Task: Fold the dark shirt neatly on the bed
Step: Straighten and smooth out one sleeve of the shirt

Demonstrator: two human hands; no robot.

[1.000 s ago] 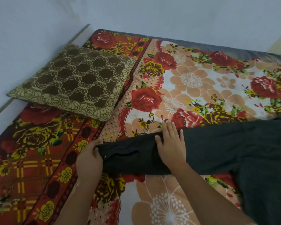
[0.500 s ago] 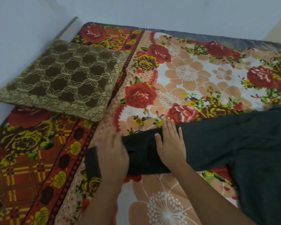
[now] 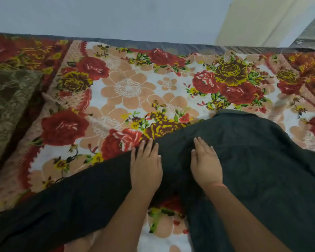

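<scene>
The dark shirt lies spread flat on the floral bedspread, its body at the right and one long sleeve running down to the lower left corner. My left hand lies flat with straight fingers on the sleeve near where it joins the body. My right hand presses flat on the shirt's shoulder area, just right of the left hand. Both forearms come in from the bottom edge. The collar end of the shirt points toward the far side of the bed.
A brown patterned pillow sits at the left edge of the bed. A pale wall runs along the far side of the bed, and a cream wall or door stands at the upper right.
The view has swung right along the bed. My left hand has left the sleeve's cuff end and now lies flat beside the right hand. The sleeve lies stretched out to the lower left.
</scene>
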